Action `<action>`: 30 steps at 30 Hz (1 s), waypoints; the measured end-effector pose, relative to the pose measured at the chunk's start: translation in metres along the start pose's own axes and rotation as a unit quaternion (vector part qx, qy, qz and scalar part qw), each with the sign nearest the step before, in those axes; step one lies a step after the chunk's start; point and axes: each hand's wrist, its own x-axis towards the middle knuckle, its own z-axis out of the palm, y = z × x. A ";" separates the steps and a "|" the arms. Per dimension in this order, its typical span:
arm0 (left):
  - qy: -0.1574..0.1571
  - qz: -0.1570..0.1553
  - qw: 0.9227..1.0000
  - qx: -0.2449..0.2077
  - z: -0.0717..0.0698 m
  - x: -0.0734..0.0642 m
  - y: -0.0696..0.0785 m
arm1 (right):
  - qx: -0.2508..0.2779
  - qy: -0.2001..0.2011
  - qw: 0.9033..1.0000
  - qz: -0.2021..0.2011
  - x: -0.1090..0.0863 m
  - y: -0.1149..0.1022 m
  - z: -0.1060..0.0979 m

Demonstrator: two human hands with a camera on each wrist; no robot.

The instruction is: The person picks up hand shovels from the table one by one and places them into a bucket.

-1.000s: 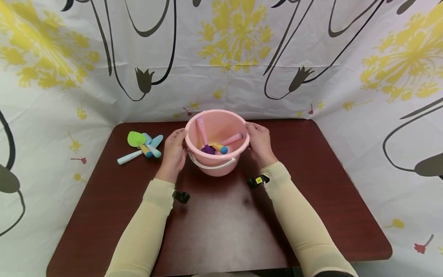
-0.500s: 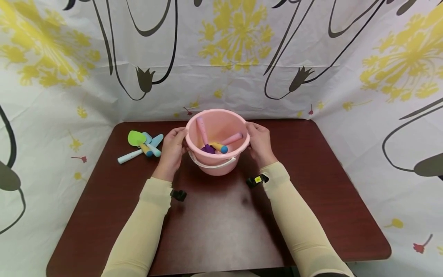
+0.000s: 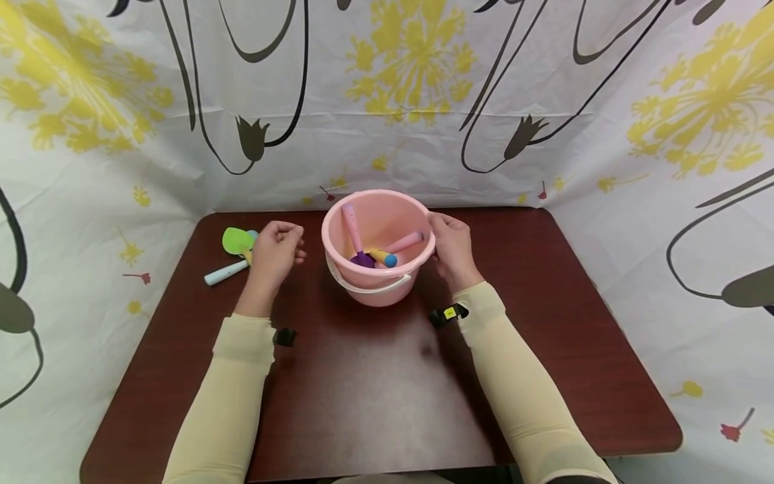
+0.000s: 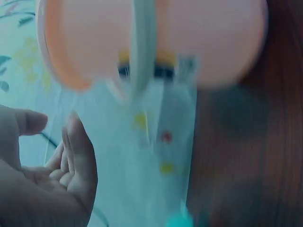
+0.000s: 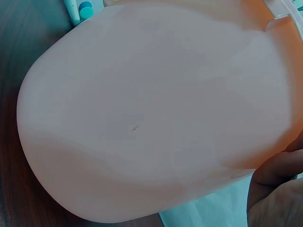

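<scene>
Dark table (image 3: 574, 323): right hand (image 3: 453, 249) grips bucket (image 3: 383, 228) at rim; left hand (image 3: 275, 254), loosely curled, empty, has moved off toward shovels (image 3: 238, 240).

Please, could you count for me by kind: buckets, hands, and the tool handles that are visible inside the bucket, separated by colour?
Pink bucket: 1
Hands: 2 (left hand, right hand)
Pink handles inside the bucket: 2
Yellow handle with blue end inside the bucket: 1
Total: 6

Flowered cloth (image 3: 338, 87) — white — backs the reddish table (image 3: 375, 396).
</scene>
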 end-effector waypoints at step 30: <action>0.016 -0.189 0.972 0.138 -0.056 0.019 -0.079 | 0.002 0.002 1.000 0.002 -0.001 -0.001 0.001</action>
